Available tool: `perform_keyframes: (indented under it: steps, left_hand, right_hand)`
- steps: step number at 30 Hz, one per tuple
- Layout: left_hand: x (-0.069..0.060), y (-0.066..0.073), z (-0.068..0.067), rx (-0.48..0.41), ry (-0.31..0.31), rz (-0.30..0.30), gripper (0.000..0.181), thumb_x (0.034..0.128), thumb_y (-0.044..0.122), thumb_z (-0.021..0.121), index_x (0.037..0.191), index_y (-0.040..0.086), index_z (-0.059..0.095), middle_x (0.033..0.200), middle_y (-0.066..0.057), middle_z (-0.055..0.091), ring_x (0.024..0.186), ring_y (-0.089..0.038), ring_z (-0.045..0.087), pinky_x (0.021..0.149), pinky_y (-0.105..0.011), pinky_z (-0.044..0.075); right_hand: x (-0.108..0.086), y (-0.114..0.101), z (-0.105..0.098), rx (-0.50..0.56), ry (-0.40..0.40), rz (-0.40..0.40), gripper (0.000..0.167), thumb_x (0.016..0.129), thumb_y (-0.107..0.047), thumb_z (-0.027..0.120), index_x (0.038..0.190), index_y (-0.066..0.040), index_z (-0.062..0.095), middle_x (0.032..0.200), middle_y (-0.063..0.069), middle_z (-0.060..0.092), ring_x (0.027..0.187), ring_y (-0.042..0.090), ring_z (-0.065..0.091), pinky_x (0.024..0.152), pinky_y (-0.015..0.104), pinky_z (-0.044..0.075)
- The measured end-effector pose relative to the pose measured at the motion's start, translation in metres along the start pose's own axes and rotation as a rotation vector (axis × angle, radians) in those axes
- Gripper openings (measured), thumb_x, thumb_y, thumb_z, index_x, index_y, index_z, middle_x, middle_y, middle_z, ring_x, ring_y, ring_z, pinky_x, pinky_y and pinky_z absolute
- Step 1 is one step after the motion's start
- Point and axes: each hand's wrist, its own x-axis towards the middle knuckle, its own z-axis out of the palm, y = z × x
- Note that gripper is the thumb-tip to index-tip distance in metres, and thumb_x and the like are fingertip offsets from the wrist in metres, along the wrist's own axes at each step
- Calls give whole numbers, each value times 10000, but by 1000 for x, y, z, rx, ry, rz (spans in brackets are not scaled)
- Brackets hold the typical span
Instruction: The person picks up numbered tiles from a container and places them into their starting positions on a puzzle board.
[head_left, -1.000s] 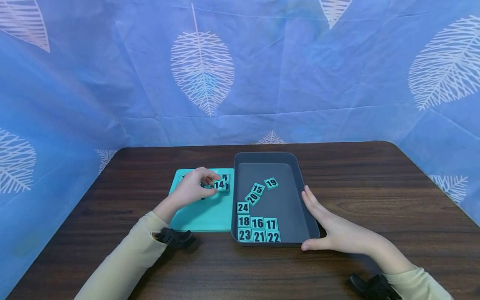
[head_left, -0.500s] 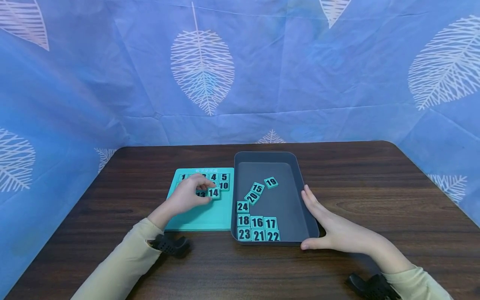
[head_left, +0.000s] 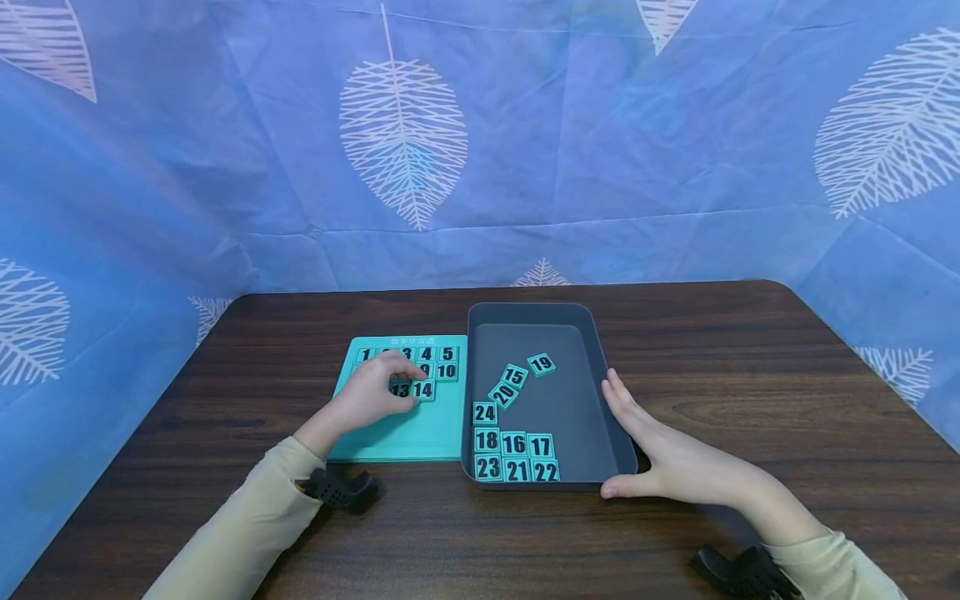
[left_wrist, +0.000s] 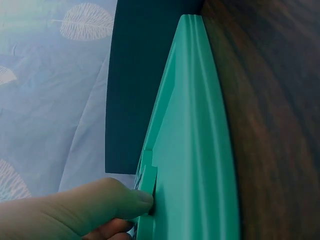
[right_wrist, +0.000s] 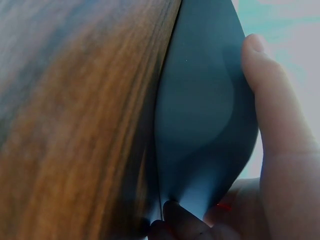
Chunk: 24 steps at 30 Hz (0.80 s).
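Tile 14 [head_left: 423,391], pinched in my left hand [head_left: 369,395], has come beside tile 13 [head_left: 401,390] below mid-frame, seemingly continuing the count. My spread right hand [head_left: 667,458] touches the tray [head_left: 581,417].

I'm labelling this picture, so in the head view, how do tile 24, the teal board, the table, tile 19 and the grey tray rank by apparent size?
1. table
2. grey tray
3. teal board, partly covered by the left hand
4. tile 24 and tile 19: too alike to rank

Left hand [head_left: 369,390] pinching, right hand [head_left: 660,462] spread
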Motion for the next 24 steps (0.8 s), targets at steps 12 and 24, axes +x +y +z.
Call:
perform_keyframes:
  steps: [12,24]
  left_hand:
    - [-1,1,-1,1,-5,-7,259,800,91,760,1054,86,708,1008,-29,578,904,-205,546,772,-374,475]
    - [-1,5,-1,10,-5,-49,255,789,70,761,1036,77,698,1005,-34,577,907,-216,540,780,-381,476]
  right_hand:
    - [0,-1,0,-5,-4,-2,1099,837,-463,693,1531,-131,-92,1560,40,-225,1412,417,56,973,588,355]
    - [0,-1,0,-13,-2,-5,1100,837,-462,695,1531,-124,-90,1563,61,-218,1411,420,65,966,585,363]
